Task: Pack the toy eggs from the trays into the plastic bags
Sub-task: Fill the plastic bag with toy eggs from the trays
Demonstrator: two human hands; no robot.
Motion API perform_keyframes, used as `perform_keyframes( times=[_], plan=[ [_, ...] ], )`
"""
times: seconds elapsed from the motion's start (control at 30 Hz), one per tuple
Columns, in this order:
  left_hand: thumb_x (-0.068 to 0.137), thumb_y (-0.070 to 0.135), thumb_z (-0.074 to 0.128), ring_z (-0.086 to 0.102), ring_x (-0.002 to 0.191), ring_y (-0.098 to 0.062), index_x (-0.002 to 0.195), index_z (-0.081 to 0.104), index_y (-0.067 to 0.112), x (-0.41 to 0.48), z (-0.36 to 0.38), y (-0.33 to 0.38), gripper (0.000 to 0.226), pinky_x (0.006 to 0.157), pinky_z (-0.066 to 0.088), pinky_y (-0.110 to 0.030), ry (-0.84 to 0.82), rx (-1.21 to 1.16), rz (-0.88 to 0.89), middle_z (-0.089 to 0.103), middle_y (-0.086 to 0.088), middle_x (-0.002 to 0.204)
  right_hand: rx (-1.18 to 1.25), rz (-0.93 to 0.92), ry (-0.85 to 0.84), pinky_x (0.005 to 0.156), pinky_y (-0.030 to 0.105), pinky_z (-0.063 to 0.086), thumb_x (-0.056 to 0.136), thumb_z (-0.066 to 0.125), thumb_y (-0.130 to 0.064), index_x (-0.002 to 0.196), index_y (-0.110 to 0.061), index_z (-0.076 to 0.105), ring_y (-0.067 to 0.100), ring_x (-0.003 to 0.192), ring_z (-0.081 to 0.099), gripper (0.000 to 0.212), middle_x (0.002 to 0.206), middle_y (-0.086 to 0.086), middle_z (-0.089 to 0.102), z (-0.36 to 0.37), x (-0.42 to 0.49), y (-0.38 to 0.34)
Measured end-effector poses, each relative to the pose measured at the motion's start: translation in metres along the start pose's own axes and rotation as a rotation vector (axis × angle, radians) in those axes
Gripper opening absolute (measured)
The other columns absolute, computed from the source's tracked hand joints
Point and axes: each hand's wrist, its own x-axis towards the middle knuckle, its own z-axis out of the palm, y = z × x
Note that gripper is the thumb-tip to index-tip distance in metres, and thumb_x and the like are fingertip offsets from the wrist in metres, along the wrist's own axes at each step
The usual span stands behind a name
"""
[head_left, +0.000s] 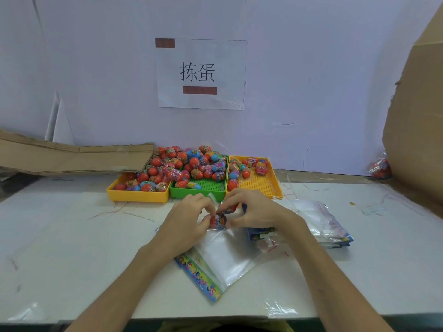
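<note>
A clear plastic bag (230,257) with a colourful printed header lies on the table in front of me. My left hand (189,219) and my right hand (251,209) meet at its far, open end, fingers pinching the bag's mouth. A red toy egg (217,221) sits between my fingertips at the opening, and a second egg shows partly behind it. Three trays stand beyond: a yellow tray (136,195) and a green tray (208,185) heaped with toy eggs (182,166), and another yellow tray (261,185) holding several eggs.
A stack of plastic bags (321,221) lies to the right of my hands. Flattened cardboard (72,156) leans at the back left and a large cardboard sheet (417,121) stands at the right, with a filled bag (380,166) beside it. A paper sign (200,73) hangs on the wall.
</note>
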Motion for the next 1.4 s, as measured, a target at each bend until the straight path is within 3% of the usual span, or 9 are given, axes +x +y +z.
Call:
perform_keyframes(
  times=[0.23, 0.4, 0.47, 0.57, 0.73, 0.9, 1.03, 1.27, 1.4],
  plan=[
    [0.086, 0.007, 0.072, 0.056, 0.089, -0.009, 0.106, 0.067, 0.028, 0.000, 0.001, 0.000, 0.028, 0.082, 0.051, -0.036, 0.039, -0.100, 0.037, 0.064, 0.017, 0.104, -0.031, -0.011, -0.027, 0.099, 0.043, 0.046, 0.088, 0.073, -0.025, 0.119, -0.034, 0.074, 0.009, 0.107, 0.057, 0.032, 0.122, -0.009, 0.065, 0.000, 0.000, 0.000],
    [0.084, 0.005, 0.075, 0.060, 0.098, -0.013, 0.105, 0.068, 0.022, 0.003, -0.004, 0.004, 0.028, 0.089, 0.052, -0.041, 0.250, -0.148, -0.032, 0.065, 0.011, 0.107, -0.106, -0.009, -0.037, 0.093, 0.041, 0.048, 0.095, 0.065, -0.019, 0.120, -0.039, 0.072, 0.008, 0.101, 0.059, 0.033, 0.119, -0.010, 0.068, -0.001, -0.001, -0.002],
    [0.091, 0.020, 0.072, 0.060, 0.098, -0.013, 0.111, 0.063, 0.024, 0.003, -0.004, -0.001, 0.023, 0.092, 0.052, -0.043, 0.240, -0.142, -0.217, 0.066, 0.011, 0.107, -0.125, -0.010, -0.036, 0.090, 0.038, 0.047, 0.095, 0.062, -0.011, 0.121, -0.039, 0.071, 0.005, 0.096, 0.055, 0.040, 0.119, -0.009, 0.067, -0.001, -0.001, -0.002],
    [0.095, 0.057, 0.057, 0.061, 0.092, -0.011, 0.111, 0.056, 0.033, 0.004, -0.005, -0.009, 0.028, 0.100, 0.045, -0.044, 0.015, -0.042, -0.521, 0.065, 0.015, 0.096, -0.118, 0.003, -0.027, 0.088, 0.034, 0.045, 0.094, 0.061, -0.004, 0.122, -0.039, 0.071, 0.005, 0.095, 0.054, 0.046, 0.121, -0.008, 0.068, 0.000, 0.000, -0.001],
    [0.085, 0.082, 0.047, 0.062, 0.092, -0.008, 0.093, 0.067, 0.036, 0.006, -0.002, -0.007, 0.051, 0.100, 0.037, -0.043, -0.134, -0.065, -0.567, 0.069, 0.015, 0.089, -0.069, 0.002, -0.014, 0.079, 0.027, 0.044, 0.091, 0.058, 0.001, 0.118, -0.036, 0.074, 0.007, 0.095, 0.055, 0.049, 0.119, -0.008, 0.069, 0.002, 0.001, 0.002],
    [0.083, 0.054, 0.077, 0.069, 0.077, -0.010, 0.085, 0.074, 0.027, 0.004, -0.005, -0.007, 0.027, 0.086, 0.053, -0.040, -0.152, -0.339, -0.488, 0.075, 0.008, 0.076, -0.066, -0.010, -0.022, 0.077, 0.024, 0.038, 0.088, 0.053, 0.006, 0.116, -0.034, 0.076, 0.006, 0.097, 0.053, 0.053, 0.121, -0.011, 0.069, 0.002, 0.003, 0.004],
    [0.083, 0.034, 0.083, 0.063, 0.063, -0.006, 0.081, 0.072, 0.014, 0.005, -0.005, -0.003, 0.023, 0.068, 0.051, -0.030, -0.111, -0.452, -0.417, 0.071, 0.003, 0.068, 0.009, -0.011, 0.008, 0.075, 0.023, 0.043, 0.087, 0.054, 0.007, 0.117, -0.034, 0.075, 0.008, 0.093, 0.055, 0.055, 0.114, -0.010, 0.070, 0.004, 0.003, 0.006],
    [0.078, 0.027, 0.087, 0.067, 0.078, -0.010, 0.079, 0.067, 0.011, 0.007, -0.009, -0.005, 0.025, 0.075, 0.053, -0.033, 0.038, -0.521, -0.408, 0.073, 0.000, 0.081, 0.371, 0.027, 0.453, 0.075, 0.021, 0.054, 0.088, 0.072, -0.007, 0.117, -0.034, 0.070, 0.000, 0.090, 0.065, 0.040, 0.107, -0.016, 0.069, -0.001, 0.002, 0.005],
    [0.078, 0.023, 0.087, 0.072, 0.088, -0.022, 0.079, 0.063, 0.007, 0.007, -0.010, -0.006, 0.029, 0.079, 0.052, -0.037, 0.073, -0.579, -0.415, 0.073, -0.002, 0.086, 0.571, -0.045, 0.420, 0.081, 0.022, 0.057, 0.084, 0.076, -0.007, 0.101, -0.034, 0.070, 0.006, 0.092, 0.069, 0.032, 0.099, -0.014, 0.073, -0.007, 0.000, -0.001]
  ],
)
